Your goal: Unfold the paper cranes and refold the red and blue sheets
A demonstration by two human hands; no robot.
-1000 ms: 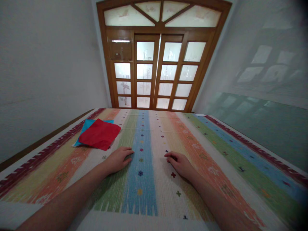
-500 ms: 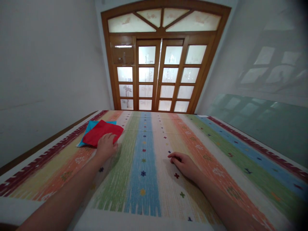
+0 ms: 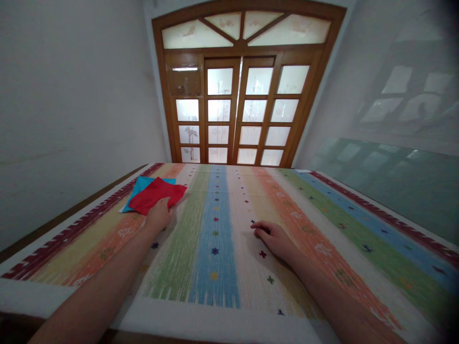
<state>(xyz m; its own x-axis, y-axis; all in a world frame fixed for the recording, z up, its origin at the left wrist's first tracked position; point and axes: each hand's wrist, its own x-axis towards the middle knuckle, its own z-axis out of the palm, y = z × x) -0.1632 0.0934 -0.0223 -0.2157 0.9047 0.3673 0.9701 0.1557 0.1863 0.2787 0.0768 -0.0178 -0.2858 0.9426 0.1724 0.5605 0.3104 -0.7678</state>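
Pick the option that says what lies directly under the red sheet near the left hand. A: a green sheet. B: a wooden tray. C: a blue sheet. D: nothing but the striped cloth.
C: the red sheet overlaps a blue sheet whose edge and corner stick out on its far left side, while the left hand touches the red sheet's near edge.

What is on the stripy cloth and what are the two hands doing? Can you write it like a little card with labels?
Surface: striped cloth with small cross marks
Left hand: left hand on the near edge of the red sheet
Under it: blue sheet, partly covered by the red one
Right hand: right hand resting on the cloth, fingers curled, holding nothing
Behind: wooden door with frosted panes
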